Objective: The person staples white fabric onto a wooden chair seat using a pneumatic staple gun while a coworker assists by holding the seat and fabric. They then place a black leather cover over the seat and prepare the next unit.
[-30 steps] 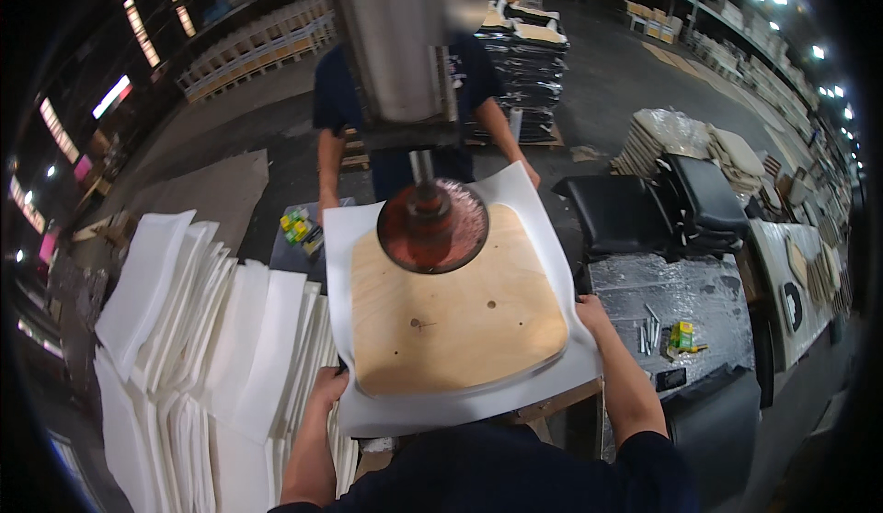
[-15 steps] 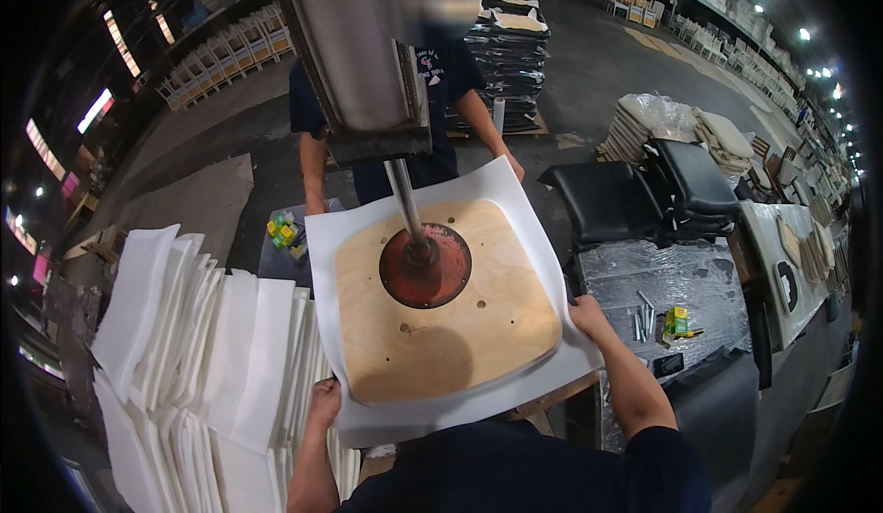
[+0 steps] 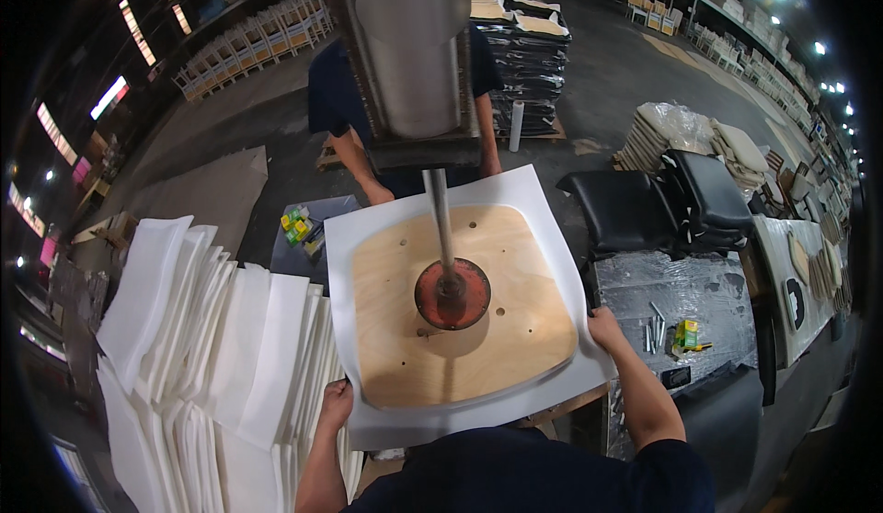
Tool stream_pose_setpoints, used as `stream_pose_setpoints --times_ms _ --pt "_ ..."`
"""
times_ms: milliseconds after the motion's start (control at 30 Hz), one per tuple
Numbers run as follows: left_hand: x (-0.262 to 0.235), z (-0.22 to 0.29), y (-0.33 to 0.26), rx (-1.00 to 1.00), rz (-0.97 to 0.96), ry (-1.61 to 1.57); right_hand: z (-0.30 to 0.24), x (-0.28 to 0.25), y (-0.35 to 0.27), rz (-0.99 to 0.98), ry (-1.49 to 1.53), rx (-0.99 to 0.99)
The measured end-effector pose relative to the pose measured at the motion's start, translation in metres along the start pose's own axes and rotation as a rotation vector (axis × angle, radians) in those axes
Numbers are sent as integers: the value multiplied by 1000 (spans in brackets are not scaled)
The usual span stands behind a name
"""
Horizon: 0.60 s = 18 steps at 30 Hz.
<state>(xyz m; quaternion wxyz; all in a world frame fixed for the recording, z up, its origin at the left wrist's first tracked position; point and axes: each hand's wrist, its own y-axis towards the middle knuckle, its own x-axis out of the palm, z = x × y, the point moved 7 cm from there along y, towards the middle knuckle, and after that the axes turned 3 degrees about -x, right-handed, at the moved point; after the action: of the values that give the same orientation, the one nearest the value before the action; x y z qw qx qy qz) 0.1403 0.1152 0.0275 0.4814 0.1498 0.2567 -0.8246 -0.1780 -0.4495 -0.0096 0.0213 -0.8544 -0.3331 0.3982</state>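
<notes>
A pale plywood seat board (image 3: 515,357) with rounded corners and several small holes lies on a white padding sheet (image 3: 405,426) that sticks out all round it. My left hand (image 3: 337,404) is closed on the sheet's near left edge, and my right hand (image 3: 604,329) grips its right edge. Bits of dark material peek out beside both hands. Over the middle of the board is a round red press plate (image 3: 471,306) on a steel rod (image 3: 439,219); whether it touches the wood I cannot tell. Across from me, a co-worker's hand (image 3: 377,193) is at the sheet's far edge.
A grey press cylinder (image 3: 409,53) hangs overhead. White padding sheets (image 3: 230,357) are stacked at left. On the right stand black padded seats (image 3: 625,205) and a plastic-covered table (image 3: 681,283) with metal rods and a yellow-green box (image 3: 686,334). Another small table (image 3: 336,208) holds similar boxes.
The red press plate has come down closer to the board and looks smaller. The view has shifted slightly. Both my hands keep their hold on the sheet's edges.
</notes>
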Motion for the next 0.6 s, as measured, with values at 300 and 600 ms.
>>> stream_pose_setpoints --times_ms 300,600 --pt "6 -10 8 55 -43 49 3 -12 -3 108 -92 -90" --pt "9 -22 12 -200 -97 -128 -24 -6 -25 110 38 -44"
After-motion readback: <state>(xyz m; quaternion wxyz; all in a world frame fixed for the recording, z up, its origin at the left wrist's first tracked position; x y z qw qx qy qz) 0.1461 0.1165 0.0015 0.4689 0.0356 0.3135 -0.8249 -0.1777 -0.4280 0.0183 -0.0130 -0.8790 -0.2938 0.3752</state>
